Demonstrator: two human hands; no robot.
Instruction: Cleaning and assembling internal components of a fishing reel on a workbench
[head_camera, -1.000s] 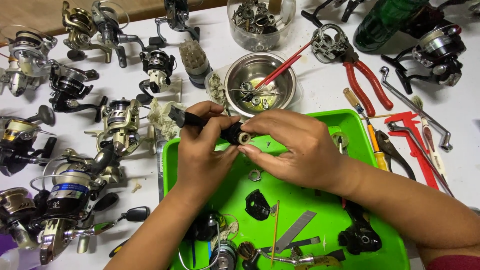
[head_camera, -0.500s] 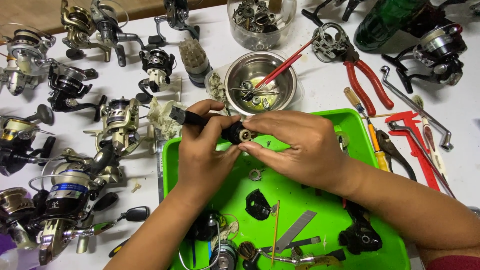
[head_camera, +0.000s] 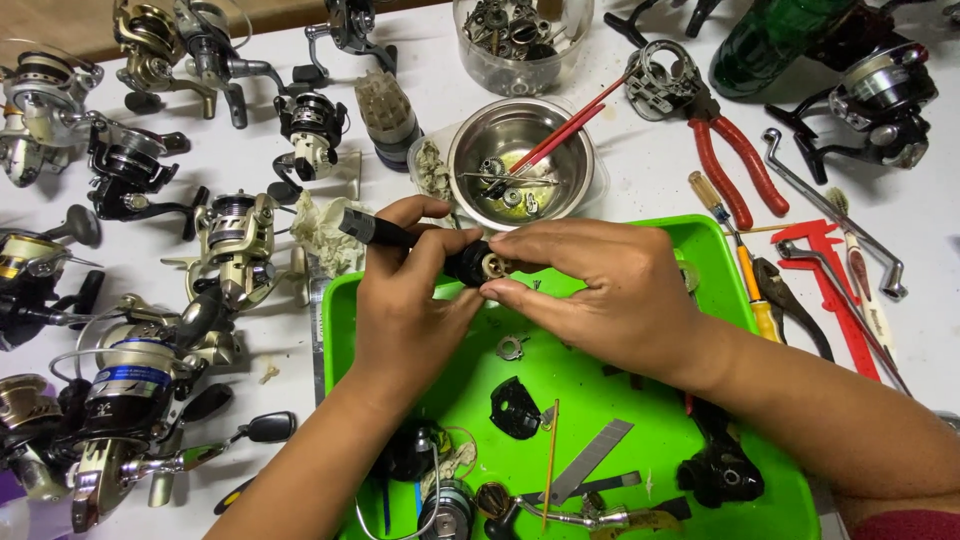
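Hardly anything has moved since a second ago: our hands only slid a tiny bit, and they hold the same small part over the green tray (head_camera: 770, 490). We start far to the left of the tray, where lots of fishing reels lie on the white table (head_camera: 640, 180), and one big reel with a blue band (head_camera: 125, 385) sits close to the tray's left edge. Over the tray's top left corner, our left hand (head_camera: 405, 310) is curled shut around a black reel part (head_camera: 468, 262), with the thumb and fingers wrapped on it. A black handle (head_camera: 375, 230) sticks out of that hand, up and to the left. Our right hand (head_camera: 600, 295) comes in from the right side, and its thumb and fingertips pinch the tan end of the same part. So the part sits between both hands, just above the tray's top edge. Behind the tray stands a shiny metal bowl (head_camera: 520, 160) with small gears and red sticks in it. Inside the tray, under our hands, lie a small metal ring (head_camera: 510, 347) and a black cover (head_camera: 515, 408). Right of the tray lie red pliers (head_camera: 735, 165).
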